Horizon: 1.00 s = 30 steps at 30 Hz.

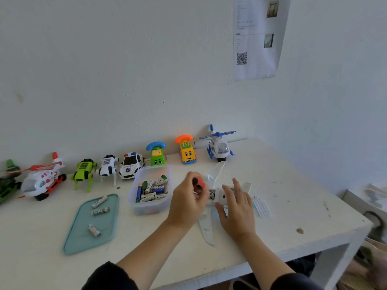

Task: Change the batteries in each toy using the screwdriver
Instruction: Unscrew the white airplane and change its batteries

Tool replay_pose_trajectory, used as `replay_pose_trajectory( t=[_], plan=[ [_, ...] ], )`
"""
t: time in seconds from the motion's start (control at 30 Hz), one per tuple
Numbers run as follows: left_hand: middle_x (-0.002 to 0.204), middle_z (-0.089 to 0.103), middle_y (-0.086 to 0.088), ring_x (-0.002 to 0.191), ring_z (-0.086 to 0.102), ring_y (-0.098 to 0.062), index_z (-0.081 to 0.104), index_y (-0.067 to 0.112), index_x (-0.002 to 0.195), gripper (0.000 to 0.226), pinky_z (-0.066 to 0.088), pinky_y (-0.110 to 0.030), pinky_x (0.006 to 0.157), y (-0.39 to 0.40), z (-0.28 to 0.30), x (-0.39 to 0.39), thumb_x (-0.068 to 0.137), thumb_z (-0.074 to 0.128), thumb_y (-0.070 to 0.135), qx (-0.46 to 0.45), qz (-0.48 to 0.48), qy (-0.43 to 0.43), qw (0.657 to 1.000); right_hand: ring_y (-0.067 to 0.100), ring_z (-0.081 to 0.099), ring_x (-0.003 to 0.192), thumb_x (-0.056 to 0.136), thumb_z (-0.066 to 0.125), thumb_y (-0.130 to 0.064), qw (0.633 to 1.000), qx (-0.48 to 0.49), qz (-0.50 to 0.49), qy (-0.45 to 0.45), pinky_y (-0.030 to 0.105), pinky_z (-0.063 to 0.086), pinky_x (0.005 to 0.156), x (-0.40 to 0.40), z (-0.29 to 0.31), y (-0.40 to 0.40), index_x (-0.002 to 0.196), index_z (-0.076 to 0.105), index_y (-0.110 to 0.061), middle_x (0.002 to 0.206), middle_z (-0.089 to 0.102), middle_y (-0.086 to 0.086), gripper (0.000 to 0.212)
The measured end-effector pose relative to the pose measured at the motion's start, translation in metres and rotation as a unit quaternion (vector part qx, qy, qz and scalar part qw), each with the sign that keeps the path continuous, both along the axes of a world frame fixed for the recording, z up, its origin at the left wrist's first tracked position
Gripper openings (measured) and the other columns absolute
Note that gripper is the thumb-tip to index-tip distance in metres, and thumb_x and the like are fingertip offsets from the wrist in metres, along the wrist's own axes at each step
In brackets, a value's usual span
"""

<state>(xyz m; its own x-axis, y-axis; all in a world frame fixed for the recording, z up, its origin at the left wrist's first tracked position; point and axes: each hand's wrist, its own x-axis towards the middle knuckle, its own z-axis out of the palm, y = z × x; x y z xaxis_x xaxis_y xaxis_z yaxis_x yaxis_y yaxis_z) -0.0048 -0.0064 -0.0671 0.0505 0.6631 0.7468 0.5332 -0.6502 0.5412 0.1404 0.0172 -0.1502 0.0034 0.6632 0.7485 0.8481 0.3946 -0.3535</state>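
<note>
Your left hand (188, 200) grips the screwdriver (198, 183) at the white plane (219, 195)'s open battery bay while your flat, open right hand (237, 208) steadies it, so swapping cells looks next.

We see a white toy plane (217, 197) lying belly up on the table, its battery bay open. A red-and-black screwdriver (198, 184) stands over it. A clear tub (149, 206) holds loose batteries, and 3 white batteries (100, 211) lie on the teal lid (79, 239). 8 more toys (132, 165) line the wall.
</note>
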Motion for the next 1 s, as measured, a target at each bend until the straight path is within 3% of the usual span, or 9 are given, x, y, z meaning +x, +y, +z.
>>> replay_pose_trajectory(
  t=[0.1, 0.17, 0.3, 0.4, 0.63, 0.77, 0.83, 0.93, 1.0],
  plan=[
    [0.065, 0.057, 0.002, 0.056, 0.051, -0.011, 0.044, 0.021, 0.09, 0.01, 0.043, -0.019, 0.05, -0.008, 0.002, 0.007, 0.085, 0.053, 0.023, 0.081, -0.009, 0.134, 0.988, 0.039, 0.061, 0.102, 0.08, 0.045, -0.036, 1.0, -0.006, -0.003, -0.008, 0.045, 0.05, 0.085, 0.0, 0.0, -0.001, 0.117, 0.049, -0.014, 0.132, 0.05, 0.021, 0.044],
    [0.064, 0.055, 0.001, 0.053, 0.049, -0.011, 0.044, 0.019, 0.088, 0.009, 0.041, -0.018, 0.048, -0.008, -0.002, 0.004, 0.085, 0.053, 0.02, 0.108, -0.007, 0.165, 0.98, 0.039, 0.061, 0.103, 0.08, 0.045, -0.037, 1.0, -0.01, -0.004, -0.009, 0.045, 0.05, 0.086, 0.0, -0.001, -0.001, 0.118, 0.049, -0.015, 0.133, 0.049, 0.021, 0.044],
    [0.061, 0.051, 0.005, 0.053, 0.047, -0.003, 0.045, 0.022, 0.086, 0.008, 0.041, -0.011, 0.05, -0.002, 0.0, -0.017, 0.085, 0.053, 0.022, 0.069, 0.002, 0.07, 0.995, 0.036, 0.06, 0.099, 0.082, 0.047, -0.038, 1.0, -0.005, 0.0, -0.001, 0.04, 0.048, 0.086, 0.0, -0.002, 0.0, 0.116, 0.049, -0.015, 0.133, 0.049, 0.021, 0.041],
    [0.063, 0.055, 0.001, 0.056, 0.05, -0.001, 0.049, 0.02, 0.086, 0.006, 0.038, -0.006, 0.052, 0.002, 0.007, -0.02, 0.084, 0.054, 0.022, 0.076, -0.003, 0.057, 0.995, 0.037, 0.061, 0.098, 0.082, 0.047, -0.037, 1.0, -0.001, -0.001, -0.004, 0.041, 0.05, 0.084, 0.0, -0.001, 0.001, 0.116, 0.049, -0.015, 0.132, 0.05, 0.022, 0.041],
    [0.069, 0.064, 0.0, 0.061, 0.066, -0.015, 0.048, 0.036, 0.082, 0.006, 0.056, -0.032, 0.057, 0.007, -0.003, -0.006, 0.08, 0.053, 0.038, -0.016, 0.009, -0.095, 0.995, 0.038, 0.062, 0.097, 0.081, 0.048, -0.037, 1.0, 0.001, -0.003, -0.005, 0.043, 0.05, 0.083, 0.0, -0.001, 0.0, 0.116, 0.049, -0.015, 0.132, 0.05, 0.021, 0.041],
    [0.067, 0.062, -0.002, 0.06, 0.062, -0.012, 0.049, 0.03, 0.081, 0.004, 0.053, -0.03, 0.056, 0.004, -0.002, -0.003, 0.081, 0.053, 0.033, -0.005, 0.007, -0.09, 0.996, 0.038, 0.061, 0.099, 0.081, 0.048, -0.038, 1.0, -0.003, -0.007, -0.006, 0.044, 0.05, 0.084, 0.0, -0.001, 0.001, 0.116, 0.049, -0.016, 0.133, 0.049, 0.021, 0.041],
    [0.066, 0.057, -0.002, 0.059, 0.054, -0.013, 0.052, 0.018, 0.078, 0.007, 0.048, -0.027, 0.054, 0.006, 0.002, -0.004, 0.082, 0.051, 0.024, 0.055, 0.03, -0.055, 0.997, 0.038, 0.061, 0.1, 0.082, 0.047, -0.039, 1.0, -0.007, -0.005, -0.006, 0.045, 0.05, 0.085, 0.0, -0.002, 0.001, 0.117, 0.048, -0.016, 0.134, 0.049, 0.022, 0.041],
    [0.066, 0.051, -0.001, 0.065, 0.042, -0.011, 0.054, 0.008, 0.073, 0.008, 0.035, -0.019, 0.063, 0.014, 0.006, -0.011, 0.077, 0.048, 0.01, 0.132, 0.074, 0.094, 0.984, 0.038, 0.062, 0.098, 0.082, 0.047, -0.038, 1.0, -0.004, -0.006, -0.01, 0.045, 0.05, 0.084, -0.001, -0.001, 0.0, 0.116, 0.049, -0.016, 0.133, 0.05, 0.022, 0.04],
    [0.069, 0.051, 0.0, 0.065, 0.045, -0.015, 0.054, 0.011, 0.076, 0.008, 0.034, -0.024, 0.063, 0.022, 0.005, -0.011, 0.075, 0.047, 0.007, 0.076, 0.057, 0.225, 0.97, 0.038, 0.062, 0.096, 0.082, 0.047, -0.038, 1.0, -0.002, -0.007, -0.008, 0.044, 0.05, 0.084, 0.0, 0.0, 0.0, 0.115, 0.049, -0.016, 0.132, 0.05, 0.022, 0.04]
  ],
)
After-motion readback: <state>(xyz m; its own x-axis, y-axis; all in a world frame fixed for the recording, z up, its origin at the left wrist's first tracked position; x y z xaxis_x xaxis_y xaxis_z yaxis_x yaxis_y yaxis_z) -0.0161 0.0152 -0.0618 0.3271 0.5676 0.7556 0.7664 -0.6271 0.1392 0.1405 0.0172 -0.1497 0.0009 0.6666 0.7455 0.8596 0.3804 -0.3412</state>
